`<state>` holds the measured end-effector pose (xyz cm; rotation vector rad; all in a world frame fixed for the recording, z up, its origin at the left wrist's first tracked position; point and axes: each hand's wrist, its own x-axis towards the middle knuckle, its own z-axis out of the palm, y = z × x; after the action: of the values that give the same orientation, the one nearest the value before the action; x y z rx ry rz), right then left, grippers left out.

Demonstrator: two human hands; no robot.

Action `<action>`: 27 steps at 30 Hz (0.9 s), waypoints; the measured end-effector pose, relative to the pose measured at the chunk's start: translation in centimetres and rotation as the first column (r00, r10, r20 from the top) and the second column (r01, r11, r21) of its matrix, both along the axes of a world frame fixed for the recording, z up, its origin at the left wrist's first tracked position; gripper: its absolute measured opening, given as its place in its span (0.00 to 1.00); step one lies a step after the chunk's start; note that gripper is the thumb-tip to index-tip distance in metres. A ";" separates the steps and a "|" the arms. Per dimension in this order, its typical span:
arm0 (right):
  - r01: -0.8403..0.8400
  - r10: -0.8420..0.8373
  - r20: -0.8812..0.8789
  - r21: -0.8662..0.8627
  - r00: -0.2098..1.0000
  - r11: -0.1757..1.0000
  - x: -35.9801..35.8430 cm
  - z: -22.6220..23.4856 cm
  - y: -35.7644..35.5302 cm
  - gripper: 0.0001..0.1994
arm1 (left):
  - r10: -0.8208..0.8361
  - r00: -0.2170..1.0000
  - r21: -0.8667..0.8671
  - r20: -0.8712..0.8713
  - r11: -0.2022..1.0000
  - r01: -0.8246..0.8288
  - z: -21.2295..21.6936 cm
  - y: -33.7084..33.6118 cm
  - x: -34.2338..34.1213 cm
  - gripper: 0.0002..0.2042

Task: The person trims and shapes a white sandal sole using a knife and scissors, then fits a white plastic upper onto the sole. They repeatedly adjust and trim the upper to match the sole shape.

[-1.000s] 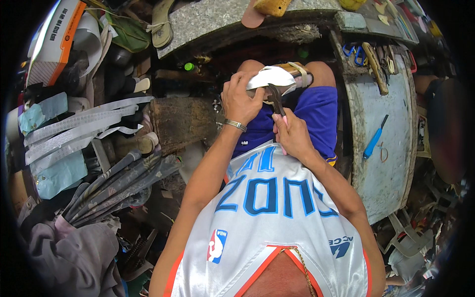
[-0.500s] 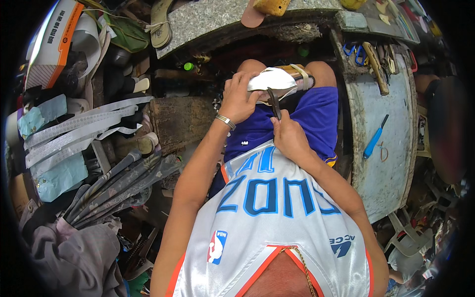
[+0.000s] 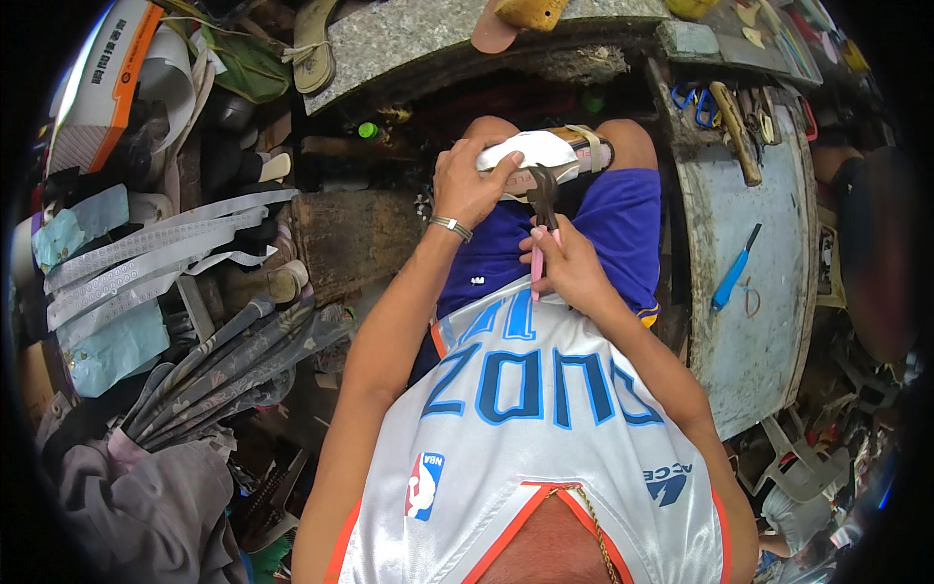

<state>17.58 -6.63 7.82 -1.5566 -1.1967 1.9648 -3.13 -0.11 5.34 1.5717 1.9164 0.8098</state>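
Observation:
My left hand (image 3: pixel 472 183) grips a sandal with a white sole (image 3: pixel 540 152), held sole-up across my knees, its tan straps at the right end. My right hand (image 3: pixel 566 268) is closed on pink-handled pincers (image 3: pixel 540 219), whose dark jaws touch the lower edge of the sole. A metal bracelet sits on my left wrist. I wear blue shorts and a white jersey.
A grey-blue workbench (image 3: pixel 769 292) stands to my right with a blue-handled knife (image 3: pixel 735 267), blue scissors (image 3: pixel 696 97) and a wooden-handled tool (image 3: pixel 736 131). A stone slab (image 3: pixel 409 39) lies ahead. Rolled fabric (image 3: pixel 224 365), white strips (image 3: pixel 146 253) and shoes crowd the left.
Both hands and the sandal have shifted slightly; the pincers stay at the sole's edge while my right hand moves a little closer to my body.

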 end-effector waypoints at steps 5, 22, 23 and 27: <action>0.073 -0.084 -0.078 -0.133 0.993 0.988 1.4 0.4 0.9 0.22 | -0.015 1.000 -0.013 -0.009 1.000 0.015 0.1 0.2 0.0 0.21; -0.439 0.062 0.655 0.430 0.753 0.789 1.8 -1.0 0.7 0.11 | -0.008 0.989 0.017 -0.145 1.000 0.010 -0.3 0.5 0.3 0.32; -0.441 0.059 0.654 0.439 0.754 0.783 1.8 -0.9 0.7 0.12 | -0.004 0.991 0.007 -0.137 1.000 0.005 -0.3 0.6 0.4 0.32; -0.327 -0.003 0.519 0.543 0.855 0.773 2.3 -0.2 0.8 0.12 | -0.011 0.992 -0.020 -0.125 1.000 0.009 -0.5 1.4 0.0 0.32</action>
<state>19.92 -5.78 7.61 -1.6449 -1.9997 1.0477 -3.13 1.27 4.79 1.6541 1.9960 0.7014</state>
